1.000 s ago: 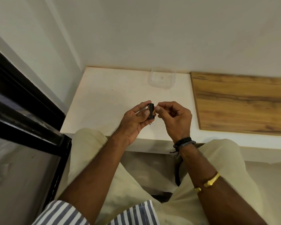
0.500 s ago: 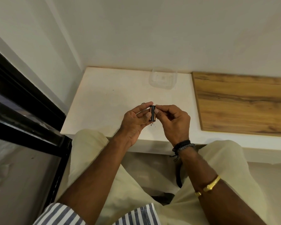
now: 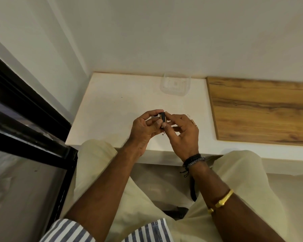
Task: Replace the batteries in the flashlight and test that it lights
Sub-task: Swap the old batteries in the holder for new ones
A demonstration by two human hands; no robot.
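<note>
A small black cylinder (image 3: 162, 117), a flashlight part with a brassy band on its left side, is held upright over the white ledge (image 3: 112, 109). My left hand (image 3: 143, 130) pinches it from the left between thumb and fingers. My right hand (image 3: 184, 132) touches it from the right with thumb and forefinger, the other fingers spread. Most of the cylinder is hidden by the fingers. No loose batteries are visible.
A clear plastic tub (image 3: 175, 83) stands at the back of the ledge against the wall. A wooden board (image 3: 262, 109) covers the ledge's right part. A black-framed glass panel (image 3: 24, 119) runs along the left. My knees sit below the ledge's front edge.
Both hands stayed together on the cylinder. My right hand's outer fingers have spread apart and its grip has shifted lower on the part.
</note>
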